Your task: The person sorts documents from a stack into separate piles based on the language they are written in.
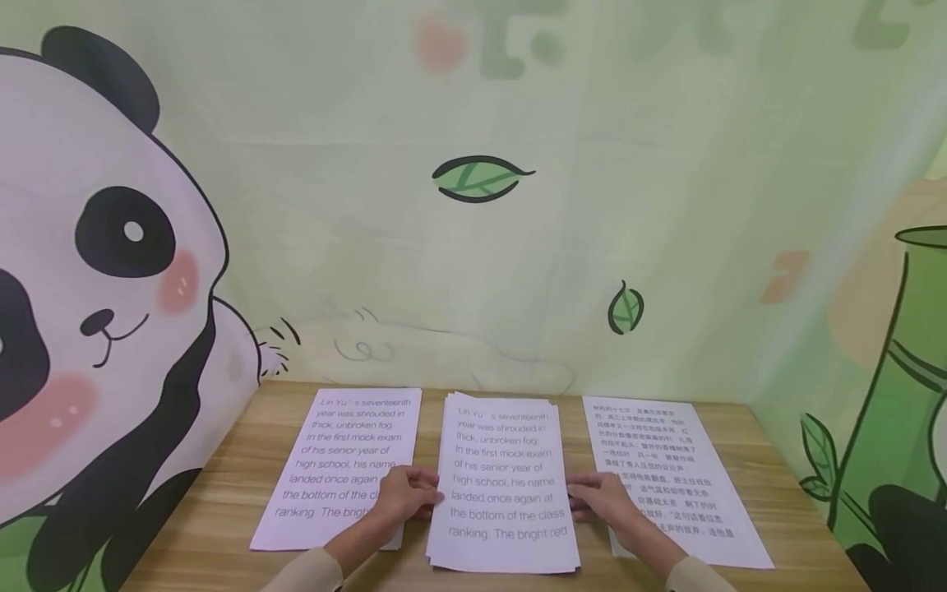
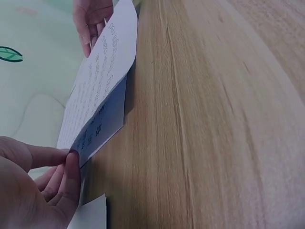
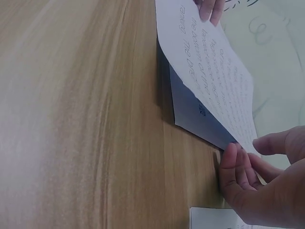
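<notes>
Hands grip the paper stack [image 1: 503, 485]: our left hand [image 1: 403, 493] and right hand [image 1: 602, 501] pinch its side edges. We judge squaring underway; next needs an even lift between them.

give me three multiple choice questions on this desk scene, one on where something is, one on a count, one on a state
1. Where does the sheet with Chinese text lie?
A. right of the middle stack
B. left of the middle stack
C. under the middle stack

2. How many separate paper lots lie on the wooden table?
A. two
B. three
C. five

3. How is the top sheet of the middle stack held?
A. flat and untouched
C. crumpled into a ball
B. its side edges pinched and lifted by both hands

Answers:
1 A: the head view shows it on the right.
2 B: left sheet, middle stack, right sheet.
3 B: the left hand and right hand pinch its edges; the wrist views show it raised off the pages below.
</notes>
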A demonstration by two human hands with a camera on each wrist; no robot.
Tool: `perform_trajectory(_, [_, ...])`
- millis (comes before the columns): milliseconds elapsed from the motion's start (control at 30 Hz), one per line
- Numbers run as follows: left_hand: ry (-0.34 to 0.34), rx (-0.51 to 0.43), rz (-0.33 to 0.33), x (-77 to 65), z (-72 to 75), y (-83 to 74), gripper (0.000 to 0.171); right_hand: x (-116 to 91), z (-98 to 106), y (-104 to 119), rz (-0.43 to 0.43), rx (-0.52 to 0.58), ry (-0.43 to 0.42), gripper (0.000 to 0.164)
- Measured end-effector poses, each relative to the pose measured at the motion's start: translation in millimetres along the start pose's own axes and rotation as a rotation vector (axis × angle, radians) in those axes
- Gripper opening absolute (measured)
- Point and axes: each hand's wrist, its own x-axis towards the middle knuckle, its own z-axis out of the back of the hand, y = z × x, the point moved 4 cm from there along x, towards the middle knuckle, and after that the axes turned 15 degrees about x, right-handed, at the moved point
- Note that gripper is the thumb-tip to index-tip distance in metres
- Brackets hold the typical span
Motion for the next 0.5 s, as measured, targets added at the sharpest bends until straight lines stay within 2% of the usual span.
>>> perform_trajectory(233, [-0.008, 0.028, -0.031, 0.7, 1.9, 2.5, 0.025, -2.0, -2.7, -0.6, 0.002, -0.010, 0.027, 0.042])
perform_trajectory(500, [-0.008, 0.084, -0.042, 2.9, 2.2, 3.2, 0.029, 0.9, -2.5, -0.2, -0.032, -0.051, 0.019, 0.043])
